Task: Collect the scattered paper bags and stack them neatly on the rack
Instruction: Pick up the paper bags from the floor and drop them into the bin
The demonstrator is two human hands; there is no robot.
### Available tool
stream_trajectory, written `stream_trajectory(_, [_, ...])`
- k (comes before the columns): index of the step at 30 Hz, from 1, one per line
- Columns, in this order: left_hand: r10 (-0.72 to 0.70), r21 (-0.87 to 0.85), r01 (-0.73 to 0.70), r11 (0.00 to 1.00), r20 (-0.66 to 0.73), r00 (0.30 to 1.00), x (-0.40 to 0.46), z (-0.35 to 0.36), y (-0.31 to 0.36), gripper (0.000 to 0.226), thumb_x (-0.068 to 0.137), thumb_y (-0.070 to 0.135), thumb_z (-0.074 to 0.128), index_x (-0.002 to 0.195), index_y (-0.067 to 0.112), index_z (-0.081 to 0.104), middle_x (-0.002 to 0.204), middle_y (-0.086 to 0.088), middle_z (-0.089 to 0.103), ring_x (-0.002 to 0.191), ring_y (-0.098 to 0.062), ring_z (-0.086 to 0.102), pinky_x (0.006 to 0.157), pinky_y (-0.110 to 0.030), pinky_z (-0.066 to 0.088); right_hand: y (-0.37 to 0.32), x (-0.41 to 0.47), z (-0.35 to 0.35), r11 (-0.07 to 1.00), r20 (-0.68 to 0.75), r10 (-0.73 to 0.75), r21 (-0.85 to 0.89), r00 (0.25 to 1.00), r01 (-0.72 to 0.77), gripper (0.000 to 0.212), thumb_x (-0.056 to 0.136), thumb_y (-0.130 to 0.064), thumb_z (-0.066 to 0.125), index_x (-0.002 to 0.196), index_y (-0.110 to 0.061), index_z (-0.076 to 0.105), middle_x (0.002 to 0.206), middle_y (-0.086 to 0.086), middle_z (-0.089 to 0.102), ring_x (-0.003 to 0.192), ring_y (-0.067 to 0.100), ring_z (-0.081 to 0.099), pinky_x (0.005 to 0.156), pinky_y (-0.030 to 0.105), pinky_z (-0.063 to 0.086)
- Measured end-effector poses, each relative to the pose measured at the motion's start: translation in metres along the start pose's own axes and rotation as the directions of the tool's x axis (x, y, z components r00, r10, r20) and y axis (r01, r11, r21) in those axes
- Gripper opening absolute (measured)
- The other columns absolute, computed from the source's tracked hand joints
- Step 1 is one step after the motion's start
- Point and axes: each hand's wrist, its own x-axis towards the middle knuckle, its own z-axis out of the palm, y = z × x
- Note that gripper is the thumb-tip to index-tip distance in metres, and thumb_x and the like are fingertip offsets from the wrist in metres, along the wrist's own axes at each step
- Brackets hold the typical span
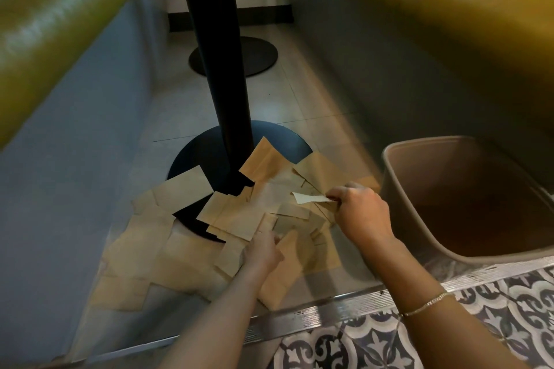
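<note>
Brown paper bags (239, 216) lie scattered in a loose heap on the floor, spread over the near side of a black round table base (204, 153) between two green benches. Right hand (359, 210) pinches a bag's pale edge, lifted just above the pile's right side. Left hand (260, 252) rests in the heap's near middle, fingers curled around a bag. A brown bin (449, 249) stands just right of the pile.
</note>
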Motion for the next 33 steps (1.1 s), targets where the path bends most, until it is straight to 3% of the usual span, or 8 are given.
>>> stream_trajectory(3, [0.035, -0.268, -0.035, 0.963, -0.005, 0.999, 0.000, -0.040, 0.019, 0.022, 0.082, 0.019, 0.068, 0.103, 0.024, 0.064, 0.102, 0.002, 0.064, 0.096, -0.018, 0.060, 0.081, -0.030, 0.050, -0.010, -0.003, -0.028, 1.000, -0.084, -0.014, 0.006, 0.996, 0.015, 0.021, 0.093, -0.019, 0.055, 0.106, -0.023, 0.070, 0.094, -0.002, 0.062, 0.085, 0.013, 0.058, 0.071, 0.026, 0.049])
stream_trajectory(6, [0.078, -0.427, -0.149, 0.892, -0.178, 0.981, -0.004, -0.099, 0.051, 0.006, 0.084, 0.013, 0.064, 0.087, 0.018, 0.064, 0.081, 0.003, 0.063, 0.083, -0.016, 0.059, 0.070, -0.026, 0.048, -0.015, -0.004, -0.085, 0.997, -0.269, 0.013, 0.072, 0.963, 0.007, 0.018, 0.088, -0.016, 0.059, 0.099, -0.019, 0.072, 0.096, -0.001, 0.064, 0.082, 0.010, 0.051, 0.069, 0.023, 0.040])
stream_trajectory(11, [0.095, -0.552, -0.341, 0.760, -0.426, 0.900, -0.029, -0.181, 0.122, 0.013, 0.087, 0.025, 0.063, 0.097, 0.017, 0.063, 0.092, 0.001, 0.065, 0.083, -0.012, 0.058, 0.072, -0.026, 0.046, 0.001, -0.009, -0.190, 0.980, -0.504, 0.187, 0.037, 0.843, -0.196, 0.021, 0.088, -0.009, 0.057, 0.101, -0.019, 0.069, 0.101, 0.007, 0.064, 0.084, 0.020, 0.053, 0.068, 0.034, 0.046])
stream_trajectory(16, [0.187, -0.492, -0.454, 0.743, -0.499, 0.846, -0.052, -0.203, 0.180, 0.023, 0.089, 0.024, 0.060, 0.111, 0.016, 0.060, 0.099, 0.001, 0.063, 0.091, -0.015, 0.059, 0.073, -0.026, 0.046, 0.044, -0.022, -0.222, 0.888, -0.338, 0.403, -0.080, 0.850, -0.452, 0.022, 0.087, -0.007, 0.054, 0.098, -0.018, 0.069, 0.090, 0.009, 0.064, 0.081, 0.030, 0.058, 0.068, 0.036, 0.051])
stream_trajectory(20, [0.364, -0.421, -0.539, 0.729, -0.428, 0.827, -0.059, -0.193, 0.206, 0.022, 0.090, 0.026, 0.060, 0.111, 0.020, 0.060, 0.102, 0.004, 0.064, 0.093, -0.013, 0.061, 0.063, -0.013, 0.044, 0.067, -0.023, -0.191, 0.875, -0.044, 0.447, -0.185, 0.893, -0.447, 0.030, 0.086, -0.024, 0.063, 0.116, -0.024, 0.061, 0.113, 0.003, 0.063, 0.100, 0.022, 0.058, 0.080, 0.034, 0.050])
stream_trajectory(26, [0.575, -0.286, -0.653, 0.701, -0.316, 0.755, -0.074, -0.173, 0.232, 0.027, 0.089, 0.023, 0.061, 0.116, 0.016, 0.062, 0.108, 0.002, 0.066, 0.099, -0.011, 0.060, 0.079, -0.019, 0.046, 0.062, -0.004, -0.191, 0.985, -0.378, 0.165, 0.022, 0.911, -0.169, 0.077, 0.077, -0.017, 0.074, 0.143, -0.022, 0.034, 0.137, 0.007, 0.044, 0.123, 0.024, 0.044, 0.099, 0.034, 0.041])
stream_trajectory(30, [0.639, -0.292, -0.697, 0.655, -0.279, 0.717, -0.076, -0.164, 0.244, 0.020, 0.089, 0.022, 0.061, 0.108, 0.018, 0.064, 0.101, 0.003, 0.067, 0.095, -0.010, 0.061, 0.070, -0.010, 0.043, 0.053, 0.005, -0.196, 0.998, -0.309, 0.031, -0.043, 0.951, -0.047, 0.029, 0.085, -0.011, 0.064, 0.111, -0.024, 0.065, 0.102, 0.000, 0.067, 0.095, 0.018, 0.061, 0.078, 0.032, 0.052])
stream_trajectory(33, [0.655, -0.308, -0.692, 0.653, -0.230, 0.720, -0.074, -0.160, 0.247, 0.027, 0.087, 0.023, 0.064, 0.113, 0.022, 0.061, 0.104, 0.009, 0.061, 0.097, -0.004, 0.054, 0.074, -0.009, 0.040, 0.060, -0.002, -0.191, 0.986, -0.295, 0.094, -0.104, 0.951, -0.130, 0.024, 0.087, -0.011, 0.058, 0.105, -0.026, 0.067, 0.096, -0.002, 0.065, 0.080, 0.011, 0.053, 0.054, 0.018, 0.037])
